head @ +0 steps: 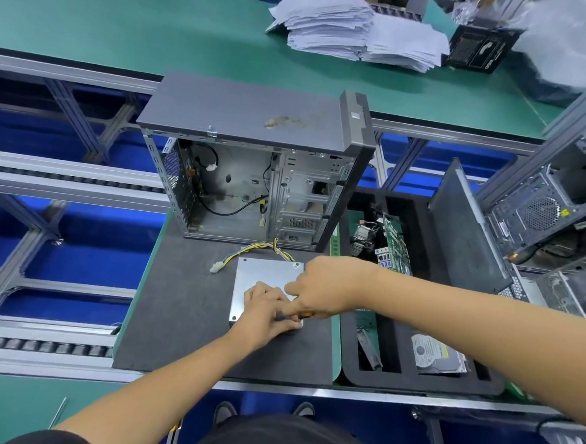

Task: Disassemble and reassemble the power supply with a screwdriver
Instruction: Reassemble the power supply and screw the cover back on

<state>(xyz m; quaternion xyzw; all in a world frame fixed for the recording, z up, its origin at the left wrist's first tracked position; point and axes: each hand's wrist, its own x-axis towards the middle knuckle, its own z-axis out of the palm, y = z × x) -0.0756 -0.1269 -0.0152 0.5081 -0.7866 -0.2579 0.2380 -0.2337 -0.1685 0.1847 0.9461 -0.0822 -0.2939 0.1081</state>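
Right hand (325,285) curled round orange-handled screwdriver (306,314), tip hidden under the fingers. Left hand (265,314) just beneath it, fingers bent and pressed down on near right corner of power supply (259,278). Power supply lying flat on dark mat (176,310) under both hands, its cable bundle (248,251) trailing beyond them toward open computer case (250,171).

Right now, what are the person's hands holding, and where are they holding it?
The right hand grips the screwdriver by its orange handle. The left hand rests on the power supply at its near right corner.
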